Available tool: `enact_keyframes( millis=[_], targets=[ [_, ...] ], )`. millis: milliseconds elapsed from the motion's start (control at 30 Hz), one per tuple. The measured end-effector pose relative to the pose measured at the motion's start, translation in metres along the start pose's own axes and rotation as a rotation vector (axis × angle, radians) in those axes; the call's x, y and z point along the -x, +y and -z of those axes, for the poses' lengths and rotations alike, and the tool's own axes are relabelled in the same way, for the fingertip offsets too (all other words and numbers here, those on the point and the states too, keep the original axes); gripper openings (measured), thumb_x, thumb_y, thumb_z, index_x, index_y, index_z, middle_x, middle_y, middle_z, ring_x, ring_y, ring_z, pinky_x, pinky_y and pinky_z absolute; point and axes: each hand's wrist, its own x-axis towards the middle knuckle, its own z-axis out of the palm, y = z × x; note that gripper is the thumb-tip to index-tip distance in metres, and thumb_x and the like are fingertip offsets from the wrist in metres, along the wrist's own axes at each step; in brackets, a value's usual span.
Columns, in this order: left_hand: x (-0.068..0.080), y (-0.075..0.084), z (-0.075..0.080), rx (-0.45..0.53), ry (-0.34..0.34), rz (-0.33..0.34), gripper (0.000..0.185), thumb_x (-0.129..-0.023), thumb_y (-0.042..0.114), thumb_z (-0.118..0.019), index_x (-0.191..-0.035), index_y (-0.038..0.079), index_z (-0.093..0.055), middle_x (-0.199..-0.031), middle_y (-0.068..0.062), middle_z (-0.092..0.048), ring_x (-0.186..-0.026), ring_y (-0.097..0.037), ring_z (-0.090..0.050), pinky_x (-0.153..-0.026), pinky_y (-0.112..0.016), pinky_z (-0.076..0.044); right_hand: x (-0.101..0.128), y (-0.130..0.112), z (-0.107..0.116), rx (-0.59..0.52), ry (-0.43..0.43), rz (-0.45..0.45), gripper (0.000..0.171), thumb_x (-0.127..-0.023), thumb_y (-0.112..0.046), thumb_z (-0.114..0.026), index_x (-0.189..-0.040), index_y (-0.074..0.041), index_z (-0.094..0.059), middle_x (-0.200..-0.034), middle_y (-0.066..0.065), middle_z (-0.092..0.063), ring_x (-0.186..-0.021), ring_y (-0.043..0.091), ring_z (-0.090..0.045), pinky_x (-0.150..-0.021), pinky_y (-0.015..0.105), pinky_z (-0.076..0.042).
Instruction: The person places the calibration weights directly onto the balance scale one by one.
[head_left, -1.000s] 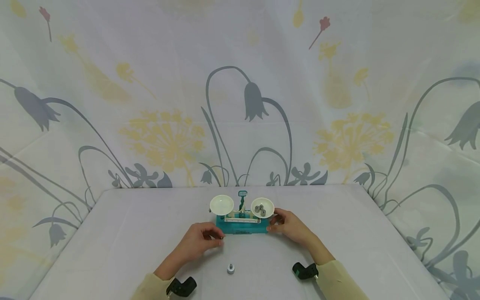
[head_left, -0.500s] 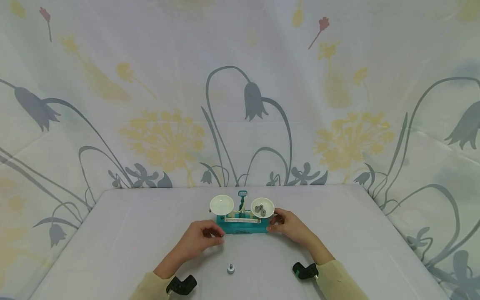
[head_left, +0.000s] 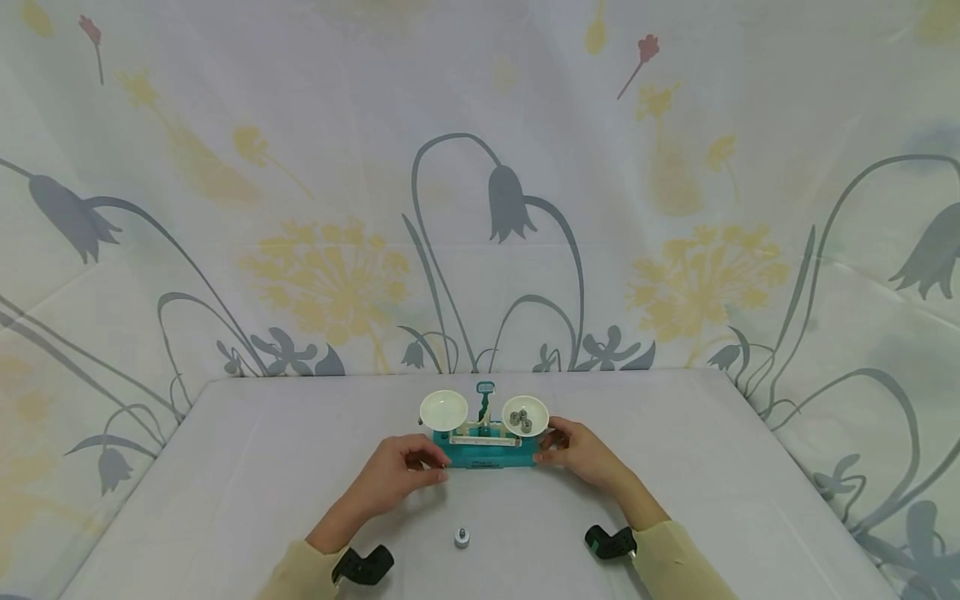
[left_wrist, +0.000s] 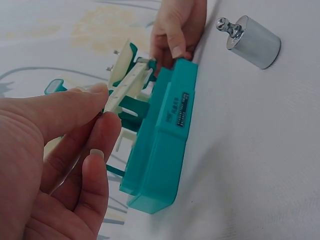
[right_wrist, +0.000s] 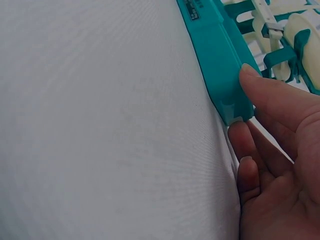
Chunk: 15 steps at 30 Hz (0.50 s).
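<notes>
A teal balance scale (head_left: 483, 454) with two cream pans stands on the white-covered table. Its left pan (head_left: 443, 410) bears nothing, while small metal weights (head_left: 521, 418) sit in the right pan (head_left: 542, 425). My right hand (head_left: 581, 450) grips the base's right end, thumb on top and fingers low against the end. At the front left corner, my left hand (head_left: 401, 473) has thumb and index fingertips pinched together. A tiny dark bit shows between them, and a thin pale line (left_wrist: 65, 175) runs behind the fingers; I cannot tell what the pinched thing is.
A larger silver knobbed weight (head_left: 462, 538) stands upright on the table in front of the scale, between the two forearms. Black wrist cameras (head_left: 363, 567) are worn on both arms. A flower-printed curtain (head_left: 480, 208) rises behind the table's back edge.
My left hand has shifted slightly up and away, closer to the scale's front left corner, fingertips still together. My right hand, the scale and the weights stay in place.
</notes>
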Motion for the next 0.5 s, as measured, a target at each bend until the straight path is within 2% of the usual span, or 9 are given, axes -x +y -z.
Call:
enact_keyframes(
  millis=[500],
  targets=[
    [-0.0008,0.0035,0.0043,0.011,0.015,-0.039,0.015,-0.089,0.01,-0.075,-0.101,0.002,-0.072,-0.093,0.002,-0.07,-0.088,-0.014,-0.065,-0.073,-0.027,-0.053,-0.0005,0.0006,-0.0007,0.005,-0.002,-0.007,0.049,-0.083,-0.014,-0.08,-0.126,-0.002,-0.06,-0.096,0.004,-0.063,-0.089,0.023,-0.056,-0.078,0.036,-0.046]
  ],
)
